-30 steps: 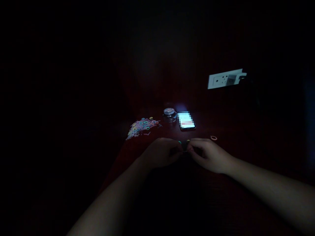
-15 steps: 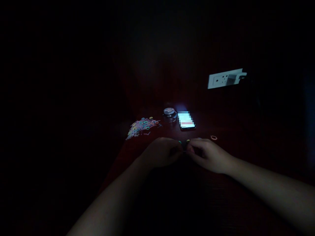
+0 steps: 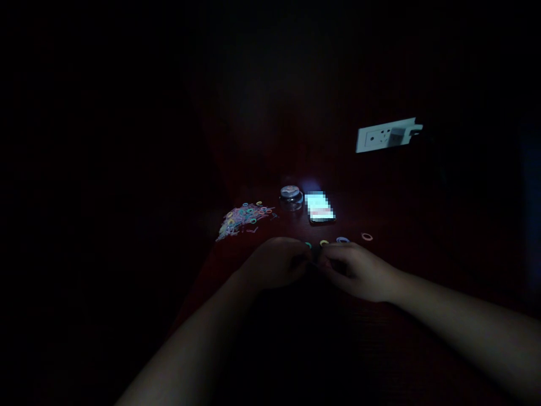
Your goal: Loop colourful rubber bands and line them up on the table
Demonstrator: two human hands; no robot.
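Note:
My left hand and my right hand meet fingertip to fingertip low over the dark table, both closed in a pinch. A thin pale strip shows faintly between the fingertips; its exact kind is too dark to make out. Just beyond the fingers lie a green ring, a yellow ring and a lilac ring, the green one partly covered by my left hand. Farther right rests an orange-pink ring.
A heap of small pastel strips and coloured rings lies at the left. Behind the hands stand a clear lidded jar and a phone with its screen lit. A white wall socket holds a plug. The surroundings are very dark.
My right hand has shifted slightly down, so more of the yellow and lilac rings shows. My left hand stays nearly where it was, still pinched.

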